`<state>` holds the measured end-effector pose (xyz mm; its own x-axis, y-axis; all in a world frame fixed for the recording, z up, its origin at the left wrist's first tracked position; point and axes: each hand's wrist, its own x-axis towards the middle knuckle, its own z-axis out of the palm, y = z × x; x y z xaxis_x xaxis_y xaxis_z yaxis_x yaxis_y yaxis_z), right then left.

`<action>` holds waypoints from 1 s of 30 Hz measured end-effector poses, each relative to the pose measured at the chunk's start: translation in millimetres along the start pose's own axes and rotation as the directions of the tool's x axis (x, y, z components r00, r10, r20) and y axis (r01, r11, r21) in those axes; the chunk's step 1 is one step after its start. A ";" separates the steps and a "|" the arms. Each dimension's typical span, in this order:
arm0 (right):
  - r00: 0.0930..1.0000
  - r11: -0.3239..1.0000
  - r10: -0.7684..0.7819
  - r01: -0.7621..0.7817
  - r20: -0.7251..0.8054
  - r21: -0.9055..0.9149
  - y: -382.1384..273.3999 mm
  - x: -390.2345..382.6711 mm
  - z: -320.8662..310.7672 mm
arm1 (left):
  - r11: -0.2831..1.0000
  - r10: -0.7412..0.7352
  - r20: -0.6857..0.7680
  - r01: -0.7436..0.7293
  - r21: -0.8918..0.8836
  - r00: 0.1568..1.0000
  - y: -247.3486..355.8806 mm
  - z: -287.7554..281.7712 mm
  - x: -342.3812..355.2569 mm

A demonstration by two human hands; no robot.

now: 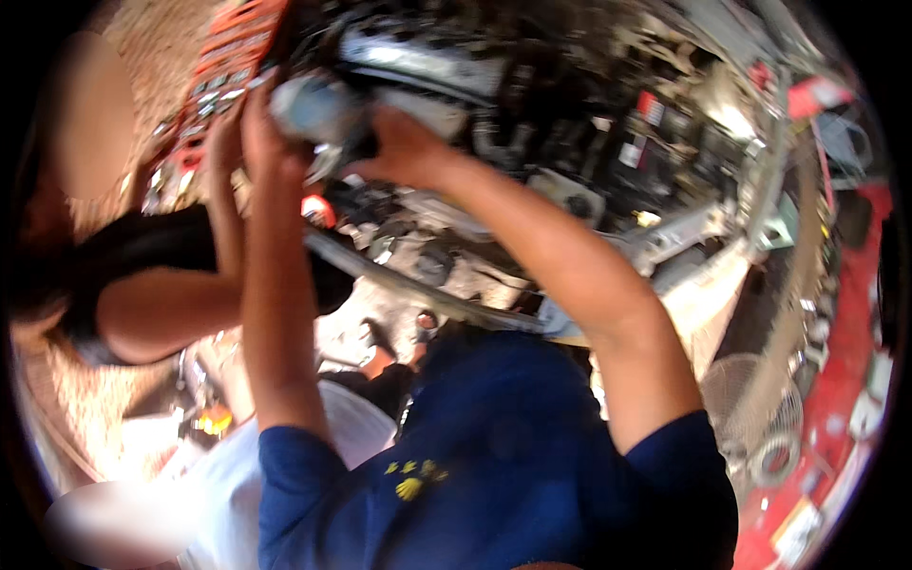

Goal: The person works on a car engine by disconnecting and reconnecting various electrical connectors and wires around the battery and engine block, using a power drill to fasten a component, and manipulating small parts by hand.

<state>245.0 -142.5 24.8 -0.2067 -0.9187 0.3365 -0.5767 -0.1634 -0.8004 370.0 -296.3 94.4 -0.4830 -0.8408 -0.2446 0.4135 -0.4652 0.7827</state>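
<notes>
Above the engine bay, a grey-blue, round-ended car part [312, 106] with a darker far end is held up between my hands; motion blur hides its exact kind. My left hand [264, 133] is wrapped along its left side. At its dark right end my right hand [407, 150] is closed, with the fingertips partly hidden. A shiny metal piece [328, 161] shows just below the part. Behind it lies the engine, with a silvery cover [418, 59] along its top.
An orange-red tool tray [237, 47] with metal tools stands at the far left. Another person's arm [171, 313] reaches in beside my left forearm. The car's front crossbar [408, 285] runs below my arms. A round fan grille [750, 404] and a red surface [826, 399] with parts are at right.
</notes>
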 end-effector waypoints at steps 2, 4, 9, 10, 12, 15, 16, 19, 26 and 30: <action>0.996 0.998 -0.068 0.068 -0.054 -0.005 2.7 -7.7 4.3 | 0.998 -0.052 0.143 0.055 -0.022 0.988 19.8 -45.3 14.6; 0.998 0.996 -0.038 0.042 -0.051 0.080 -6.7 -37.4 -14.6 | 1.000 0.024 0.082 -0.022 -0.022 0.996 16.0 -47.8 -7.9; 0.951 0.995 0.053 -0.077 -0.303 -0.065 16.1 -135.1 -116.3 | 0.819 0.538 -0.085 -0.496 0.289 0.839 -10.0 -6.4 -95.2; 0.925 0.976 0.098 -0.162 -0.366 -0.148 25.0 -150.8 -138.8 | 0.737 0.646 -0.083 -0.590 0.329 0.759 -24.8 1.0 -121.3; 0.833 0.864 0.177 -0.387 -0.524 -0.323 40.6 -178.1 -180.9 | 0.627 0.751 0.001 -0.715 0.308 0.660 -74.2 24.7 -178.0; 0.722 0.590 0.324 -0.660 -0.611 -0.466 74.0 -211.3 -249.7 | 0.680 0.598 0.409 -0.707 0.197 0.689 -152.3 64.8 -232.8; 0.675 0.398 0.325 -0.733 -0.662 -0.552 93.9 -230.5 -267.6 | 0.639 0.468 0.609 -0.721 0.267 0.640 -166.2 80.7 -228.9; 0.490 0.228 0.721 -0.835 -0.490 -0.500 66.8 -236.7 -310.6 | 0.520 0.215 0.834 -0.783 0.343 0.508 -207.0 146.6 -189.6; 0.500 0.159 0.737 -0.782 -0.454 -0.602 79.4 -249.1 -291.2 | 0.481 0.171 0.641 -0.631 0.609 0.748 -403.4 239.4 -47.5; 0.563 0.197 0.669 -0.764 -0.485 -0.614 76.5 -257.2 -289.3 | 0.720 -0.148 0.516 -0.266 0.641 0.843 -439.5 247.3 -41.3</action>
<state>25.4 185.4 20.5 -0.8858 -0.4520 -0.1053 -0.4413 0.8905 -0.1105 17.3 11.4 -97.9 -0.8673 -0.4970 -0.0268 -0.0689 0.0667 0.9954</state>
